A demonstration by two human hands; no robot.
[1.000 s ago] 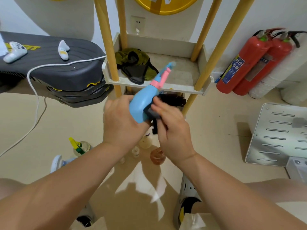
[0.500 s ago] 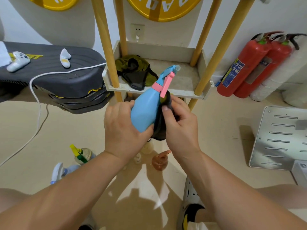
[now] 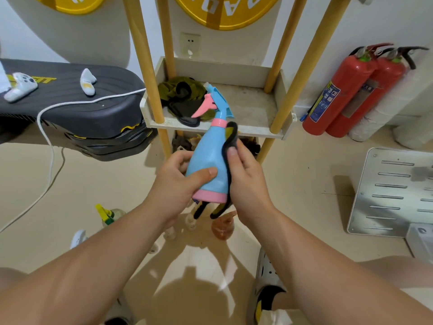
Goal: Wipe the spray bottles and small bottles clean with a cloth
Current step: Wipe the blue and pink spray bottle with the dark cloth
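Over the beige floor, in front of a low shelf: grips a light-blue plastic spray bottle (image 3: pixel 206 165) with pink trigger, collar and base band in the left hand (image 3: pixel 174 186), thumb laid across the front of the body, fingers curled round the far side. Holds it base down and neck up, leaning a little to the right, pink trigger sticking out to the left, spray head level with the shelf tray.

Presses a black cloth (image 3: pixel 230 134) with a yellow-green inner face against the bottle's right flank with the right hand (image 3: pixel 247 184), thumb on top of the fold, fingers wrapped behind it. Lets a loose end dangle below the pink base.

Faces a white shelf tray on yellow wooden posts (image 3: pixel 257 133), with a crumpled olive-and-black rag (image 3: pixel 180 95) at its left front corner.

Has on the floor beneath the hands a small amber spray bottle (image 3: pixel 223 227), small clear bottles (image 3: pixel 191 223) just left of it, a clear bottle with a yellow-and-green trigger (image 3: pixel 107 215) further left, and a white-headed bottle (image 3: pixel 78 238) beside the left forearm.

Has to the right two red fire extinguishers (image 3: pixel 339 95) against the wall and a perforated metal plate (image 3: pixel 393 193) on the floor; to the left a black padded platform (image 3: pixel 93 113) bearing white controllers (image 3: pixel 21 86) and a white cable (image 3: pixel 46 137).
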